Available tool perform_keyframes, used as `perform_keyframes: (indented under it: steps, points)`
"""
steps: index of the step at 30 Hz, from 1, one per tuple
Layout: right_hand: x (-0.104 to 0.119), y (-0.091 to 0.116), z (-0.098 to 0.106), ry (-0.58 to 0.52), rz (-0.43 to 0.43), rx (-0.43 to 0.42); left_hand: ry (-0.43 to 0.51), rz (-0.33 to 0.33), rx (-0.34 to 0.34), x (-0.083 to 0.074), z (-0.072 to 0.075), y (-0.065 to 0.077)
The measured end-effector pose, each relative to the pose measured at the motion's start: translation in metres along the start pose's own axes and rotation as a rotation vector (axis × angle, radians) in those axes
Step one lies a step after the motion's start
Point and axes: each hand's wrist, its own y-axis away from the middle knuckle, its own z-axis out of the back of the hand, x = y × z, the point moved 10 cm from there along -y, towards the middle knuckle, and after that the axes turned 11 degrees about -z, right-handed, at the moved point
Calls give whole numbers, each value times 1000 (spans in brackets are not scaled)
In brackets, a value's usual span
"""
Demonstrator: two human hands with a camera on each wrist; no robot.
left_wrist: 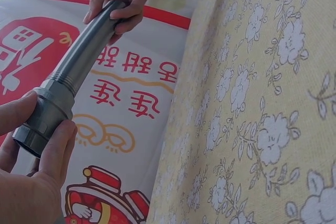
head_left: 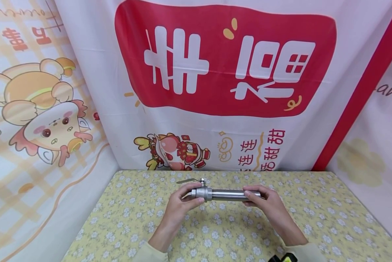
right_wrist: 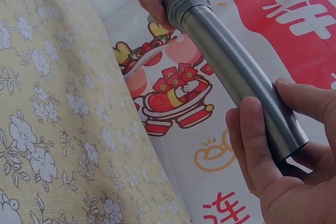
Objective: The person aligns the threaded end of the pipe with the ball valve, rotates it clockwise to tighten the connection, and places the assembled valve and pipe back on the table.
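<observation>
Yellow floral cloth point(head_left: 215, 233) covers a table before a white curtain point(head_left: 189, 123) printed in red. Above the cloth, a steel pipe point(head_left: 228, 195) runs left to right, its left end meeting a metal valve point(head_left: 201, 193). On the left, the left hand point(head_left: 179, 204) grips the valve between thumb and fingers; the right hand point(head_left: 270, 204) grips the pipe near its right end, thumb and fingers curled around it.

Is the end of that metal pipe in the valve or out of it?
In: the pipe runs into the valve, with a few threads showing outside. How tightly it fits, I cannot tell.
</observation>
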Motion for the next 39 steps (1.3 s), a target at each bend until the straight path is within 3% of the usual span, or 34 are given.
perform_keyframes:
  steps: [8, 17, 39]
  points:
    - [4, 3, -3, -8, 45, 47, -4, 8, -9, 2, 1, 0]
    - [10, 9, -7, 80, 139, 106, 21, 40, -29, 4, 4, 0]
    - [10, 9, -8, 73, 130, 117, 38, 25, -15, 2, 3, 0]
